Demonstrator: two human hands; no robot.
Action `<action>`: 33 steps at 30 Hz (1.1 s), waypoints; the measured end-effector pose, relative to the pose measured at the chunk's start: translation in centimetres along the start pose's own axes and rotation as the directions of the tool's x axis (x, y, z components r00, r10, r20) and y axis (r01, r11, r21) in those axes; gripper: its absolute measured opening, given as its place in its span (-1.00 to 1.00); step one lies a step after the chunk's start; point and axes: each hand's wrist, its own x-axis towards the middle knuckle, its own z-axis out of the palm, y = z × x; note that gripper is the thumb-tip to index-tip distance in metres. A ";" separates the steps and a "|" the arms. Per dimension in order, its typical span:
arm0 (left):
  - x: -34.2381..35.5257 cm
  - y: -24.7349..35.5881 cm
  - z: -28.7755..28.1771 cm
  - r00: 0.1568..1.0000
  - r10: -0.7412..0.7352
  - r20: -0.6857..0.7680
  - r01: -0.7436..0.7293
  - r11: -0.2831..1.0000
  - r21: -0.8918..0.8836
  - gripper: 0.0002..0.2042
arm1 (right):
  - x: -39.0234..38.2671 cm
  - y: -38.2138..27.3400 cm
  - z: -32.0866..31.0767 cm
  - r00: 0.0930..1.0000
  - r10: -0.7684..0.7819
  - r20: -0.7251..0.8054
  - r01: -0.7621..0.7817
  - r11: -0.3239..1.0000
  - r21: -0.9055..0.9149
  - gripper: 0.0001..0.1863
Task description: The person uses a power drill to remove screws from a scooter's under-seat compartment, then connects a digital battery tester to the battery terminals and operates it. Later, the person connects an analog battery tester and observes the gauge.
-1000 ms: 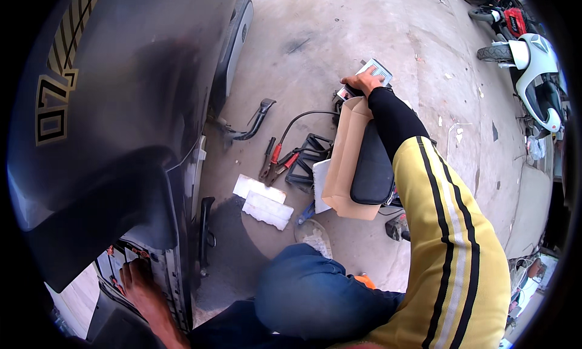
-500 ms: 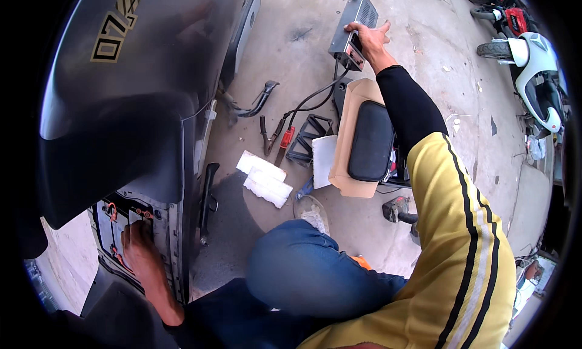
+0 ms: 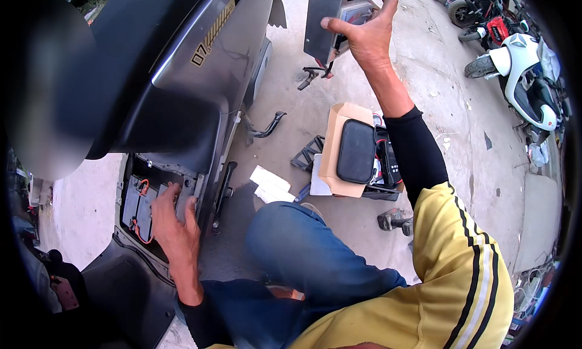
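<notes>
My right hand (image 3: 367,36) is raised at the top, fingers and thumb gripping a grey metal battery load tester (image 3: 321,30) with vent slots. The tester's upper end runs out of the picture. Below it hang clamps (image 3: 309,76), partly seen. My left hand (image 3: 176,221) reaches into the open battery bay of a dark grey scooter (image 3: 200,88). Its thumb and fingers are apart, at the batteries (image 3: 136,206) with their orange-red leads (image 3: 143,188). The fingertips partly hide the battery tops, so contact there is hard to make out.
A cardboard box (image 3: 330,161) bears a black zip case (image 3: 356,150) beside a dark toolbox (image 3: 388,161). White foam pieces (image 3: 271,182), a black plastic frame (image 3: 307,153) and the scooter's stand (image 3: 270,126) are nearby. Parked motorbikes (image 3: 515,70) line the right.
My right hand has lifted the tester up and nearer, and its clamps have come off the ground. My left hand has shifted over the batteries with its fingers spreading. The view has shifted.
</notes>
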 end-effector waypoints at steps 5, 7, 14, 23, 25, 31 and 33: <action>1.5 7.2 -0.6 0.992 0.126 -0.011 -0.121 0.925 -0.361 -0.28 | -0.6 -9.8 0.4 0.932 -0.360 0.035 0.361 0.918 -0.163 0.56; 2.8 10.4 -0.5 0.987 0.158 -0.005 -0.139 0.856 -0.498 -0.08 | -1.1 -14.6 0.9 0.945 -0.322 0.052 0.315 0.943 0.106 0.57; 6.8 16.4 -2.1 0.978 0.155 -0.141 -0.179 0.266 -0.947 0.09 | -3.6 -24.1 2.7 0.943 -0.331 0.038 0.275 0.838 0.471 0.57; 1.8 14.3 -8.7 0.959 -0.018 -0.284 -0.257 0.374 -0.891 -0.44 | -6.1 -27.6 1.6 0.828 -0.314 0.464 0.005 0.832 0.554 0.03; 0.5 13.8 -9.9 0.959 -0.007 -0.282 -0.266 0.306 -0.914 -0.49 | -6.2 -24.6 1.7 0.715 -0.196 0.671 -0.339 0.743 0.578 -0.17; -2.3 11.0 -12.5 0.996 0.002 -0.093 -0.090 0.266 -0.960 -0.52 | -13.0 -25.0 6.7 0.762 0.061 0.645 -0.553 0.580 0.598 -0.22; -3.0 9.6 -14.3 0.997 0.008 0.077 0.071 0.301 -0.951 -0.49 | -14.7 -26.3 8.1 0.813 0.112 0.571 -0.516 0.593 0.618 -0.27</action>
